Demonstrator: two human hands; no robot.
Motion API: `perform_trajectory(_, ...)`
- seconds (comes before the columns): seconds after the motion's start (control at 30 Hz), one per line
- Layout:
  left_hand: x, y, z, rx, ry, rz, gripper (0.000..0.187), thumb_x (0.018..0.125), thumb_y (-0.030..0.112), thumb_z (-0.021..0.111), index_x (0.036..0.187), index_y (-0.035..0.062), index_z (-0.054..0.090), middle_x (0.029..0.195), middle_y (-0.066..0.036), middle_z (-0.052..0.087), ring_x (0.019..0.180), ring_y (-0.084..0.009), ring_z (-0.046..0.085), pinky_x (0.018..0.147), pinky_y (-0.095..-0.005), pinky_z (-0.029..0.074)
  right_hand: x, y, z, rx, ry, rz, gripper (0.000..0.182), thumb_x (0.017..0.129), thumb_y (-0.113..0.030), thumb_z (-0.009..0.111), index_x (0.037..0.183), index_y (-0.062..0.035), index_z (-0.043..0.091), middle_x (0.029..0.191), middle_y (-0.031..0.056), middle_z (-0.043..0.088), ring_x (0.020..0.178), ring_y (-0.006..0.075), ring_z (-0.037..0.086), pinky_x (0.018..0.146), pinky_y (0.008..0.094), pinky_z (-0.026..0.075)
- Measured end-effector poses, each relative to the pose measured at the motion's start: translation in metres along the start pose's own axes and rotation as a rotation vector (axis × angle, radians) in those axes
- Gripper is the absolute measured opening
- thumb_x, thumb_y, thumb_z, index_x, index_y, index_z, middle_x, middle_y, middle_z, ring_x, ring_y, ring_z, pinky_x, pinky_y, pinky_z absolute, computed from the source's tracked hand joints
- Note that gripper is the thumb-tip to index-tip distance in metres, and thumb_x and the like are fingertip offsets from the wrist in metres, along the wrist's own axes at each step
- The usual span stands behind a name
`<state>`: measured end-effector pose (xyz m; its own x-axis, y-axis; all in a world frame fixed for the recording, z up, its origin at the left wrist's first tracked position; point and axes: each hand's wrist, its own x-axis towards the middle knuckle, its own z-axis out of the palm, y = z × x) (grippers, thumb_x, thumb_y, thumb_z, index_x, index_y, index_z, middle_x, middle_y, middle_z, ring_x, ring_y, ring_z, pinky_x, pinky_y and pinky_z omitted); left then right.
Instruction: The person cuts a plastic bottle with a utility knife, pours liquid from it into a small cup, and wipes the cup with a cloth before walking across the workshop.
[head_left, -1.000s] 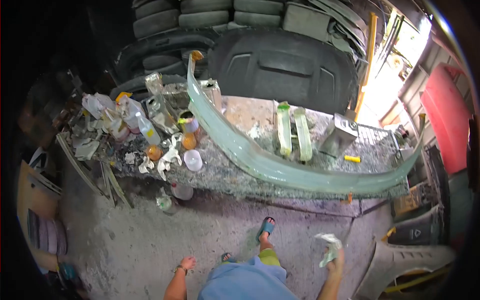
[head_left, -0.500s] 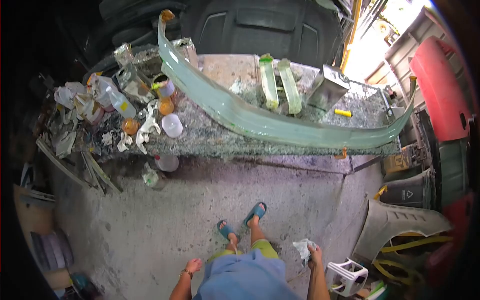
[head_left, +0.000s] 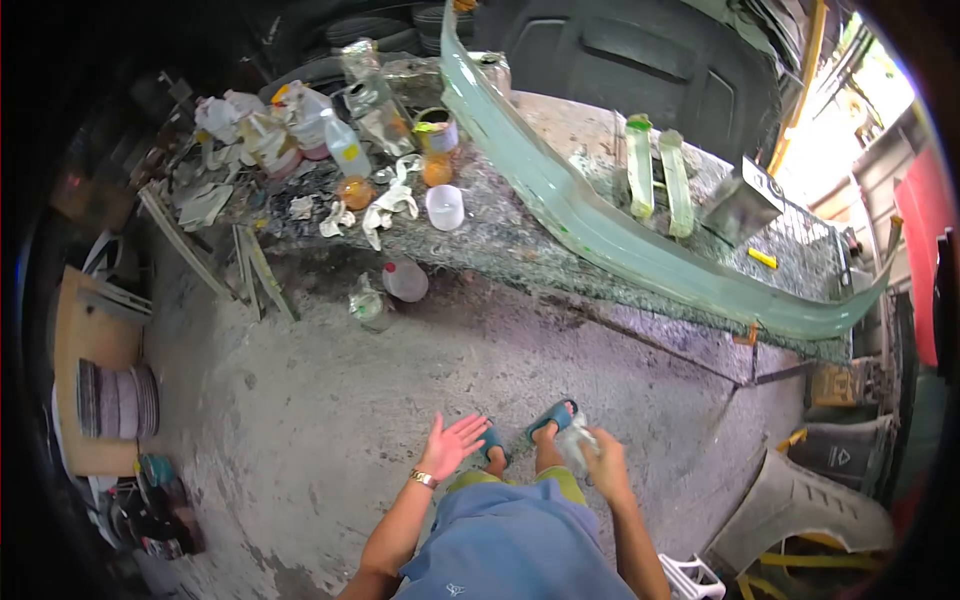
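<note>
My left hand [head_left: 452, 446] is held out in front of my body with its fingers spread, empty, a watch band on the wrist. My right hand [head_left: 606, 470] grips a crumpled whitish rag [head_left: 574, 443], somewhat blurred, hanging over my foot in this view. Beyond both hands, a long grey-green bumper-like panel [head_left: 560, 205] lies along the worktable [head_left: 480, 255]; neither hand reaches it. On the table's left part are a white plastic cup [head_left: 445, 208], white gloves [head_left: 392, 203] and a clear spray-type bottle [head_left: 345, 147].
Two pale green strips [head_left: 640, 170], a metal can [head_left: 742, 203] and a yellow block [head_left: 762, 258] sit behind the panel. Beneath the table stand plastic containers [head_left: 405, 281]. A grey fender [head_left: 800, 510] leans at right; sanding discs [head_left: 118, 400] are at left.
My left hand has risen forward and opened with the palm showing. My right hand, still holding the rag, has moved inward and forward. The view has turned left.
</note>
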<state>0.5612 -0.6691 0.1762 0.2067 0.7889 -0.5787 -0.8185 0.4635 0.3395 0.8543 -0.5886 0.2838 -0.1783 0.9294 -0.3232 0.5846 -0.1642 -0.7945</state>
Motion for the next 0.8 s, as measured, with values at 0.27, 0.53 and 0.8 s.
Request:
perform_trajectory(0.27, -0.005, 0.012, 0.114, -0.542, -0.26, 0.163, 0.082, 0.087, 0.067, 0.026, 0.138, 0.0033, 0.027, 0.143, -0.012, 0.031, 0.132, -0.0248, 0.03, 0.108, -0.0433, 0.025, 0.022, -0.099, 0.109, -0.295, -0.189, -0.806, 0.034, 0.083, -0.019, 0.057, 0.116, -0.0081, 0.054, 0.121, 0.0186, 0.051, 0.12, 0.036, 0.042, 0.104, 0.0511, 0.025)
perform_trajectory(0.53, -0.062, 0.009, 0.112, 0.513, -0.461, 0.201, 0.065, 0.094, 0.053, 0.026, 0.139, 0.0062, 0.028, 0.143, -0.009, 0.033, 0.135, -0.0258, 0.025, 0.11, -0.0404, 0.018, 0.114, -0.029, 0.117, 0.178, -0.288, 0.077, 0.029, 0.091, -0.03, 0.047, 0.091, -0.0035, 0.058, 0.079, 0.011, 0.062, 0.068, 0.0276, 0.059, 0.067, 0.041, 0.048)
perform_trajectory(0.8, -0.011, 0.017, 0.084, 1.351, 0.422, 1.123, 0.041, 0.09, 0.032, 0.051, 0.123, 0.0079, 0.053, 0.138, -0.013, 0.039, 0.13, -0.0275, 0.034, 0.104, -0.038, 0.028, 0.023, -0.099, 0.147, 1.101, -0.658, 0.336, 0.067, 0.091, -0.057, 0.033, 0.137, -0.0086, 0.032, 0.137, 0.0076, 0.037, 0.129, 0.0225, 0.032, 0.105, 0.04, 0.028)
